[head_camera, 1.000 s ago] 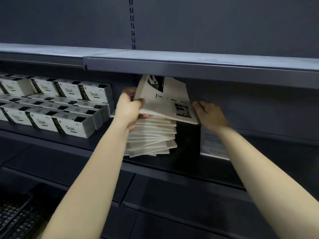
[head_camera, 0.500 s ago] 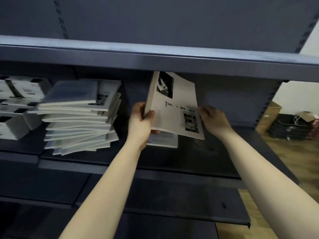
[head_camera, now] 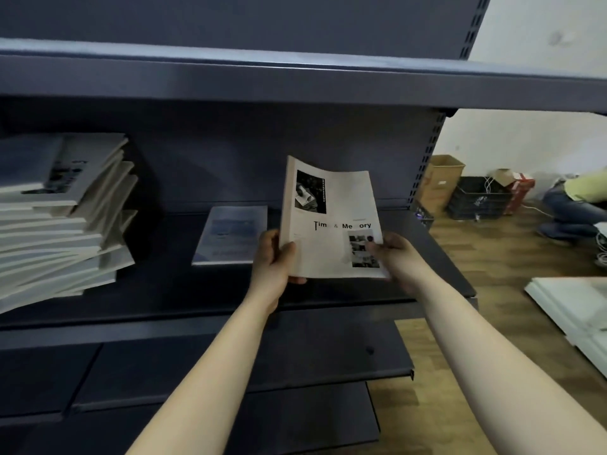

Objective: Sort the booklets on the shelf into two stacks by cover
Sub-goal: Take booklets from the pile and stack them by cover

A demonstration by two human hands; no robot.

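I hold a cream booklet (head_camera: 330, 221) with black photos and the words "Time & Memory" above the right part of the dark shelf (head_camera: 328, 293). My left hand (head_camera: 274, 261) grips its lower left edge, thumb on the cover. My right hand (head_camera: 391, 254) pinches its lower right corner. One bluish-covered booklet (head_camera: 231, 234) lies flat on the shelf just left of the held one. A tall, uneven stack of booklets (head_camera: 62, 218) stands at the far left of the same shelf.
The upper shelf (head_camera: 295, 80) overhangs the working space. Lower shelves (head_camera: 230, 366) jut out below my arms. Right of the shelving is wooden floor with a cardboard box (head_camera: 441, 182), a black crate (head_camera: 478, 198), white panels (head_camera: 578, 307) and a crouching person (head_camera: 578, 201).
The booklet came off the stack and travelled right with both hands, past the single bluish booklet. My view swung right, so the stack now sits far left.
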